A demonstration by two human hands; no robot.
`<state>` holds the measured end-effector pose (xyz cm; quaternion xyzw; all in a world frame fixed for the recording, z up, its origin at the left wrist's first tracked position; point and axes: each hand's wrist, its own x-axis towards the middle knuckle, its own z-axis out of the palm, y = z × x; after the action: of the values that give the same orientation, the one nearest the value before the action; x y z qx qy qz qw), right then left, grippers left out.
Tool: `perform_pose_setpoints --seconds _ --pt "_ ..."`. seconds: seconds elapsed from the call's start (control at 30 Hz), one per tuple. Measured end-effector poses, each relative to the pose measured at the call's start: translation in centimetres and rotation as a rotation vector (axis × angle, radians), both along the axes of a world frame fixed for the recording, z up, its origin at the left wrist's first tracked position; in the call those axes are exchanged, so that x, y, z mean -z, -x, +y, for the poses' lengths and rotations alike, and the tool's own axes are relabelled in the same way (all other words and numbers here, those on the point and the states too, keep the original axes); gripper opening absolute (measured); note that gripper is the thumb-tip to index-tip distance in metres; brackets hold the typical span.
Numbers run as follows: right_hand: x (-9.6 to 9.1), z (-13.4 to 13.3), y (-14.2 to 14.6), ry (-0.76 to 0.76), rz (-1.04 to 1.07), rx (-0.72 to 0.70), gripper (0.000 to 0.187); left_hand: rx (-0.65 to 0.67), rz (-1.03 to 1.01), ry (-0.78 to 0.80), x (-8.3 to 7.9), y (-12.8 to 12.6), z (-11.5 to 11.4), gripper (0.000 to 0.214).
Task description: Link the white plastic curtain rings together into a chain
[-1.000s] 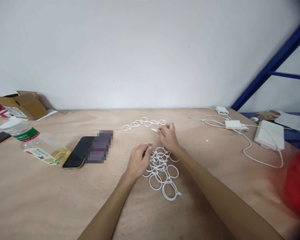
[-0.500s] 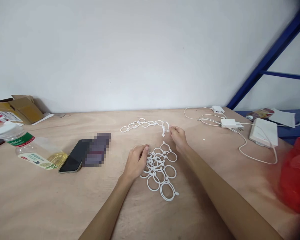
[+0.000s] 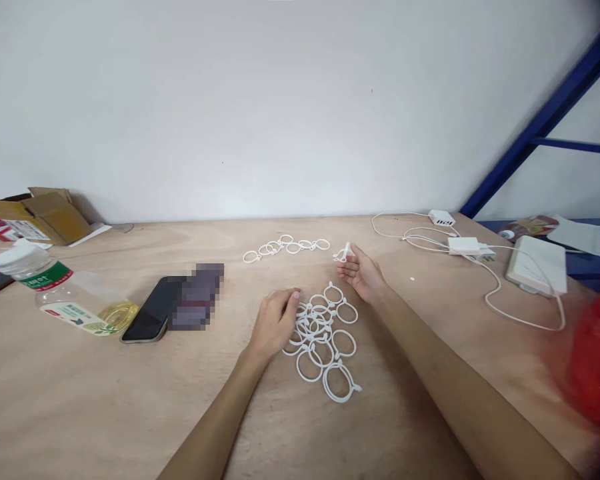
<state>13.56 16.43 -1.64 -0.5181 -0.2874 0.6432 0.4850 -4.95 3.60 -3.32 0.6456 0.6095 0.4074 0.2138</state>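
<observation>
Near the middle of the frame, slightly right and above centre height, the right hand (image 3: 363, 273) has its thumb up and its fingers partly uncurled, lightly grasping a white curtain-type ring (image 3: 347, 249) at the fingertips. The ring lies to the upper left of the palm and appears tilted, almost edge-on, though it is too small to be sure.

Just left of it, in the upper middle of the frame, a row of white rings (image 3: 304, 245) lies flat, its long axis running sideways; its right end is near the held ring, and the right hand is the nearer one to that end. Below, at lower centre, spreads a pile of white rings (image 3: 314, 327). The left hand (image 3: 275, 320) rests palm down at the pile's left edge, loosely curled; its fingertips are hidden, so I cannot tell whether it grips anything.
</observation>
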Motion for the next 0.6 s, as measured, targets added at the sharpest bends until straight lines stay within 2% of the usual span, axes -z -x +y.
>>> perform_pose_setpoints --seconds 0.1,0.3,0.47,0.6 --pt "-0.2 -0.2 -0.2 -0.025 -0.207 0.017 0.036 0.006 0.001 0.003 0.0 0.0 0.0 0.038" --pt "0.3 -0.1 -1.3 -0.105 -0.513 -0.047 0.029 0.003 0.010 0.012 0.1 0.0 0.0 0.039" --pt "0.7 0.8 -2.2 -0.330 -0.808 -0.008 0.031 -0.004 0.022 0.007 0.1 0.1 0.0 0.039" --pt "0.8 1.6 -2.6 -0.383 -0.836 0.003 0.028 -0.007 0.024 0.007 0.1 0.1 0.0 0.039"
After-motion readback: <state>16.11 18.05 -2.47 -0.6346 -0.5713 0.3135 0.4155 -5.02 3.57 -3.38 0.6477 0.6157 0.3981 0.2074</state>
